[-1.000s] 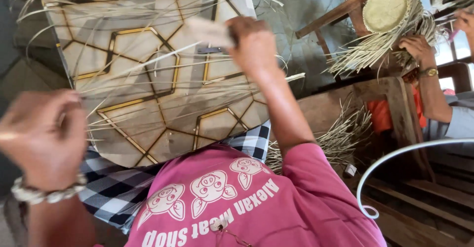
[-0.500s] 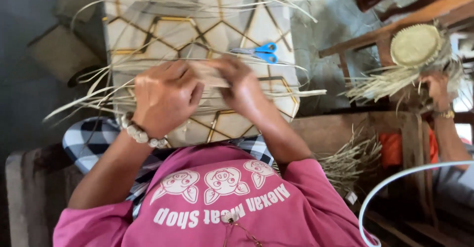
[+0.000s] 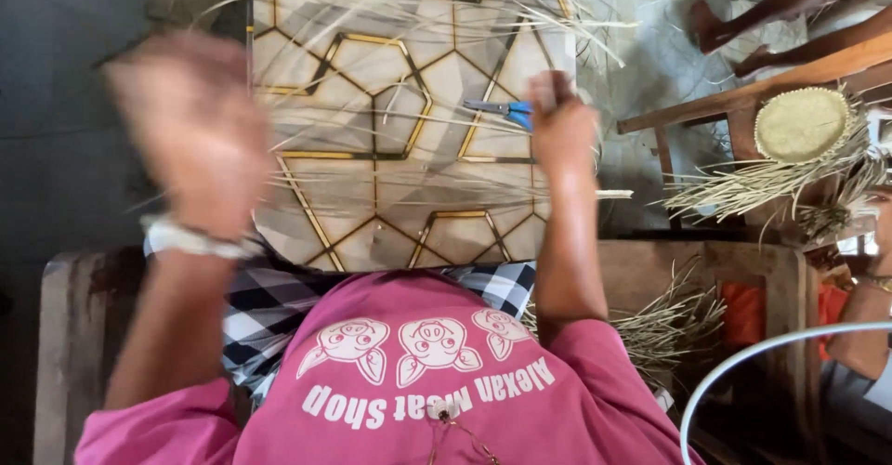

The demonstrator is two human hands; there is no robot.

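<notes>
Long pale straw strands [image 3: 418, 182] are seen stretched across the lap and over the floor of hexagon-patterned tiles [image 3: 372, 84], fanning out to both sides. The right hand [image 3: 560, 130] is closed into a fist around the far ends of some strands, held out at arm's length above the tiles. Just beside that fist, on its left and touching or nearly touching it, a pair of scissors with blue handles [image 3: 502, 110] is seen lying on the tiles. The left hand [image 3: 190, 130] is raised close to the camera and is heavily blurred; whether its fingers are spread or closed on anything cannot be told. A beaded bracelet [image 3: 190, 240] is worn at its wrist. Below the hands, a pink shirt [image 3: 418, 381] with printed pig figures and a black-and-white checked cloth [image 3: 269, 302] over the lap are visible. A wooden bench [image 3: 734, 279] is seen to the right, with loose straw [image 3: 669, 321] heaped against it. Further right, a round woven disc [image 3: 801, 123] with long unwoven ends is set on a wooden frame, well apart from both hands. Another person's bare feet [image 3: 734, 33] are seen at the upper right
</notes>
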